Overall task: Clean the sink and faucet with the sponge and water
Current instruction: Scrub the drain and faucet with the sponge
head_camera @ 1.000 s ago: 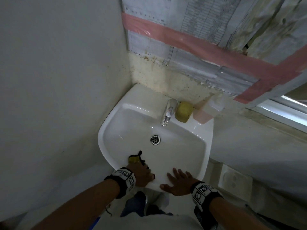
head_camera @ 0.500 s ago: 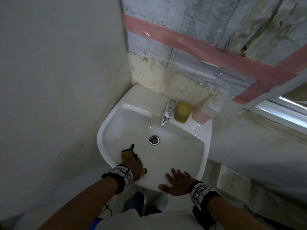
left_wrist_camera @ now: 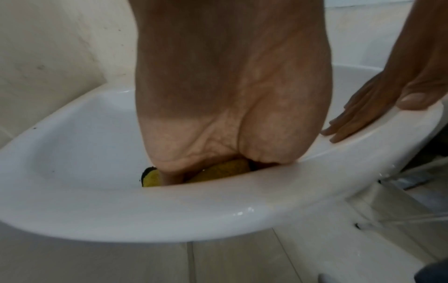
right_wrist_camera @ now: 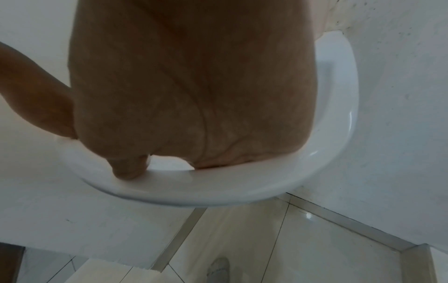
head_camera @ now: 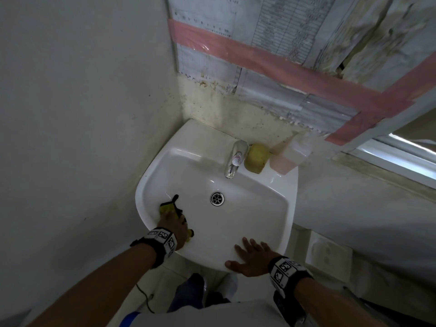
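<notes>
**Hands: sponge pass travelling along the left inner wall of the basin**

Hands are working separately. The left hand [head_camera: 173, 221] is gripping the sponge [head_camera: 168, 208], fingers curled over it, and pressing it against the inner wall of the sink [head_camera: 292, 185] at its near-left curve. The left wrist view is showing the yellow sponge [left_wrist_camera: 226, 170] wedged between the palm and the porcelain, just inside the rim. The right hand [head_camera: 251, 258] is lying flat on the near front rim, fingers straight and spread, holding nothing; the right wrist view is showing its thumb [right_wrist_camera: 128, 168] bearing on the rim edge.

Compared with one second ago, the left hand is travelling leftward and slightly farther into the basin: the sponge was at the near front wall beside the right hand, and it is now at the left-side wall, well apart from that hand. The right hand is keeping its place on the rim.

Judging from this, the scrubbing stroke is progressing around the bowl; the near front section appears covered, while the far wall, the drain [head_camera: 217, 198] area and the faucet [head_camera: 236, 159] are not yet being addressed. No water is visibly running from the faucet. A second yellow sponge [head_camera: 256, 158] and a soap container [head_camera: 289, 156] are standing on the back ledge, just beside the faucet.
</notes>
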